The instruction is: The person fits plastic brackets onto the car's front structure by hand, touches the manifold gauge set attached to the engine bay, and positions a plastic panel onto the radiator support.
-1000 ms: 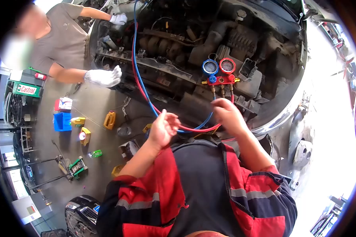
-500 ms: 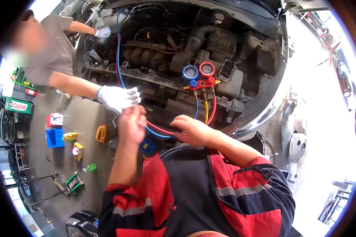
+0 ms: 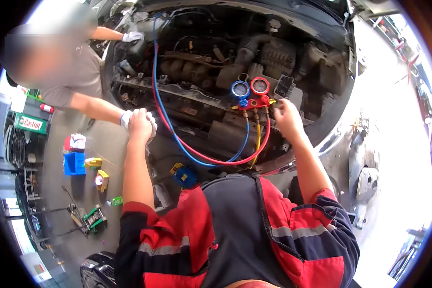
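My left hand (image 3: 140,126) is closed and overlaps a co-worker's white-gloved hand (image 3: 153,128) in front of the car; what lies within its fingers is hidden. My right hand (image 3: 289,120), fingers partly curled but apart, is beside the brass fitting at the right end of a manifold gauge set (image 3: 252,102). This set has a blue gauge (image 3: 240,89) and a red gauge (image 3: 259,86) and rests over the front of the engine bay. A blue hose (image 3: 182,145), a red hose (image 3: 225,162) and a yellow hose (image 3: 258,139) hang from it; blue and red loop leftward and up.
The co-worker (image 3: 77,67) leans in from the left, the other gloved hand (image 3: 133,37) on the engine bay's edge. A blue motor-like object (image 3: 185,176) is below the hoses. On the floor at left are a blue bin (image 3: 74,164), yellow bottles (image 3: 102,181) and a green jack (image 3: 95,218).
My right hand has left the hoses and moved up and right to the gauge set. My left hand has shifted left and up, over the co-worker's glove. The hoses now hang in a wide loop.
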A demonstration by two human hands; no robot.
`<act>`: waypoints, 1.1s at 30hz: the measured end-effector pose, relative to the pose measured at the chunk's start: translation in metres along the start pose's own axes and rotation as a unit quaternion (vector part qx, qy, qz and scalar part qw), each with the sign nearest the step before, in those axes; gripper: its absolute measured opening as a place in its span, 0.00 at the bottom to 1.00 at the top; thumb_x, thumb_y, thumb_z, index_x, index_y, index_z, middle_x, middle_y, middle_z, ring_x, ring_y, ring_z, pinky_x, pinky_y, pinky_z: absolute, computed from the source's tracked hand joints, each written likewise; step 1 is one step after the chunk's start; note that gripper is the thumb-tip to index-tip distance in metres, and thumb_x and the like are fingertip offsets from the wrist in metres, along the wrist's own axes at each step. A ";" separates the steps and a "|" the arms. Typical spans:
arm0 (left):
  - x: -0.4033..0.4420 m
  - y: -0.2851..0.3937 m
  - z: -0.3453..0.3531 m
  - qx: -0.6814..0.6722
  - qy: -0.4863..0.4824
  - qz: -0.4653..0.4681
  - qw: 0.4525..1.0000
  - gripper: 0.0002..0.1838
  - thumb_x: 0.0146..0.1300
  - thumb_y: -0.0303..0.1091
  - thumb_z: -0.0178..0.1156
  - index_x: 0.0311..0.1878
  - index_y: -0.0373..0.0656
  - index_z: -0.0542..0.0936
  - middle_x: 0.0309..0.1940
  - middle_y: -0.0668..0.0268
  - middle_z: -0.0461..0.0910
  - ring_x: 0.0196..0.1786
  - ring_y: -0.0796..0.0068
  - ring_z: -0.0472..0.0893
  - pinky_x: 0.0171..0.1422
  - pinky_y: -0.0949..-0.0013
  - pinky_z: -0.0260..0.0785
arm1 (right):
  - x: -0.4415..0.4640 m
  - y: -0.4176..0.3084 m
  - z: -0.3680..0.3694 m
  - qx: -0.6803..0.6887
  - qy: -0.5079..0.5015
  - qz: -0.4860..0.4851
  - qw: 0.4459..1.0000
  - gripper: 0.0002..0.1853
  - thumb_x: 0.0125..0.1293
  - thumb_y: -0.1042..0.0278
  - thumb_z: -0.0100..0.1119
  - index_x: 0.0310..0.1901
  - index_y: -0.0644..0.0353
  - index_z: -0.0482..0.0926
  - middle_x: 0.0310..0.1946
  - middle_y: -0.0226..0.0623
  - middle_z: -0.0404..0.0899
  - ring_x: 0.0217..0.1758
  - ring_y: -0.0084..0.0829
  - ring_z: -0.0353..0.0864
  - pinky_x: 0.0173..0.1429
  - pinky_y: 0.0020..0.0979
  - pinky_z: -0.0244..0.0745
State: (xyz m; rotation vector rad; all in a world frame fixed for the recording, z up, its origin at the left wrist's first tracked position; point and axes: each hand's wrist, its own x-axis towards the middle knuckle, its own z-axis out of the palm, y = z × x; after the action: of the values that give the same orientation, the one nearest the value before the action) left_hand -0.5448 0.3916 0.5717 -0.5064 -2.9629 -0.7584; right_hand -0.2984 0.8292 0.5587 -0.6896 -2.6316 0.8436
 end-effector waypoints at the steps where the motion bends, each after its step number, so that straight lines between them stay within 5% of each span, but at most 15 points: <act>1: 0.003 -0.027 0.011 0.123 0.077 0.091 0.985 0.15 0.65 0.27 0.47 0.50 0.37 0.78 0.43 0.52 0.80 0.51 0.50 0.78 0.57 0.49 0.70 | 0.009 0.011 0.001 -0.039 0.013 0.024 0.999 0.25 0.66 0.64 0.61 0.62 0.63 0.72 0.51 0.54 0.79 0.56 0.53 0.79 0.60 0.42 0.75; 4: 0.000 -0.023 -0.007 0.066 0.075 0.024 0.995 0.19 0.62 0.26 0.48 0.56 0.32 0.76 0.54 0.47 0.76 0.60 0.46 0.73 0.67 0.52 0.64 | 0.031 0.032 0.001 -0.157 -0.043 0.074 0.984 0.29 0.69 0.61 0.57 0.70 0.54 0.65 0.58 0.53 0.74 0.59 0.52 0.78 0.59 0.46 0.76; 7: -0.004 -0.038 -0.020 0.056 0.165 0.046 0.984 0.23 0.62 0.23 0.49 0.61 0.29 0.73 0.59 0.43 0.74 0.64 0.44 0.71 0.71 0.53 0.62 | 0.045 0.046 0.004 -0.189 -0.076 0.036 0.978 0.23 0.69 0.63 0.55 0.64 0.56 0.70 0.54 0.50 0.78 0.57 0.51 0.79 0.59 0.46 0.76; 11: -0.035 -0.036 -0.035 0.018 0.286 -0.012 0.958 0.22 0.65 0.25 0.52 0.62 0.30 0.71 0.59 0.44 0.73 0.64 0.43 0.71 0.71 0.51 0.62 | 0.055 0.051 0.006 -0.176 -0.031 -0.011 0.984 0.15 0.68 0.64 0.55 0.55 0.57 0.77 0.44 0.51 0.82 0.51 0.53 0.81 0.54 0.46 0.76; 13: -0.067 -0.022 -0.027 0.065 0.338 0.018 0.939 0.19 0.65 0.24 0.54 0.59 0.32 0.73 0.59 0.45 0.74 0.63 0.45 0.72 0.69 0.53 0.63 | 0.054 0.049 0.007 -0.114 0.076 -0.048 0.989 0.11 0.69 0.63 0.58 0.45 0.62 0.80 0.40 0.52 0.82 0.45 0.55 0.81 0.48 0.46 0.74; 17: -0.115 0.016 -0.011 -0.231 -0.016 -0.017 0.973 0.16 0.68 0.29 0.58 0.57 0.35 0.74 0.59 0.48 0.76 0.54 0.57 0.80 0.56 0.59 0.73 | 0.031 -0.038 -0.005 -0.049 0.048 -0.182 0.981 0.06 0.66 0.69 0.57 0.43 0.57 0.80 0.37 0.44 0.79 0.42 0.49 0.80 0.47 0.43 0.76; 19: -0.127 0.044 0.016 -0.466 -0.112 -0.080 0.874 0.20 0.71 0.36 0.58 0.62 0.37 0.72 0.60 0.53 0.76 0.51 0.66 0.82 0.51 0.63 0.75 | 0.018 -0.092 -0.003 -0.083 -0.043 -0.297 0.950 0.04 0.60 0.72 0.58 0.37 0.54 0.79 0.33 0.40 0.78 0.40 0.46 0.80 0.43 0.44 0.77; 24: -0.117 0.090 0.050 -0.649 -0.272 -0.226 0.674 0.28 0.77 0.44 0.51 0.73 0.42 0.58 0.54 0.61 0.79 0.45 0.70 0.83 0.44 0.68 0.76 | -0.015 -0.172 0.057 -0.117 -0.253 -0.498 0.821 0.07 0.57 0.67 0.60 0.38 0.52 0.77 0.31 0.35 0.79 0.38 0.41 0.83 0.40 0.41 0.76; 27: -0.110 0.077 0.061 -0.648 -0.195 -0.268 0.685 0.18 0.75 0.36 0.50 0.64 0.41 0.68 0.43 0.62 0.80 0.37 0.69 0.82 0.39 0.68 0.76 | -0.032 -0.192 0.084 -0.089 -0.273 -0.504 0.814 0.08 0.63 0.63 0.60 0.43 0.50 0.76 0.32 0.35 0.79 0.38 0.38 0.84 0.41 0.39 0.76; 28: -0.107 0.066 0.063 -0.681 -0.182 -0.279 0.652 0.14 0.73 0.31 0.50 0.59 0.42 0.71 0.39 0.62 0.80 0.34 0.68 0.82 0.38 0.67 0.76 | -0.034 -0.199 0.083 -0.065 -0.275 -0.477 0.832 0.11 0.63 0.61 0.61 0.46 0.51 0.76 0.32 0.36 0.80 0.37 0.38 0.84 0.41 0.40 0.77; 29: -0.099 0.060 0.057 -0.716 -0.157 -0.299 0.612 0.11 0.72 0.30 0.49 0.54 0.42 0.72 0.36 0.61 0.81 0.32 0.67 0.82 0.36 0.66 0.77 | -0.033 -0.198 0.083 -0.027 -0.284 -0.449 0.847 0.21 0.63 0.59 0.64 0.55 0.55 0.75 0.34 0.40 0.80 0.38 0.44 0.83 0.42 0.43 0.78; 31: -0.077 0.025 0.056 -0.706 -0.128 -0.321 0.618 0.09 0.71 0.32 0.52 0.51 0.42 0.72 0.40 0.59 0.81 0.33 0.65 0.82 0.36 0.63 0.78 | -0.029 -0.190 0.078 -0.024 -0.296 -0.385 0.874 0.27 0.63 0.57 0.65 0.61 0.59 0.73 0.39 0.46 0.81 0.41 0.49 0.82 0.46 0.45 0.78; 33: -0.040 -0.001 0.043 -0.690 -0.041 -0.352 0.631 0.07 0.70 0.33 0.53 0.46 0.43 0.73 0.32 0.60 0.81 0.27 0.64 0.81 0.32 0.65 0.78 | -0.024 -0.176 0.065 -0.049 -0.312 -0.345 0.884 0.27 0.65 0.55 0.63 0.61 0.60 0.73 0.41 0.48 0.80 0.44 0.51 0.82 0.47 0.45 0.78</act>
State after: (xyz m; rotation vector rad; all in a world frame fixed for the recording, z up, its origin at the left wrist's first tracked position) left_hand -0.5053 0.3985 0.5288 0.7712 -1.8191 -3.0046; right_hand -0.3668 0.6612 0.6110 0.6164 -3.1196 0.7842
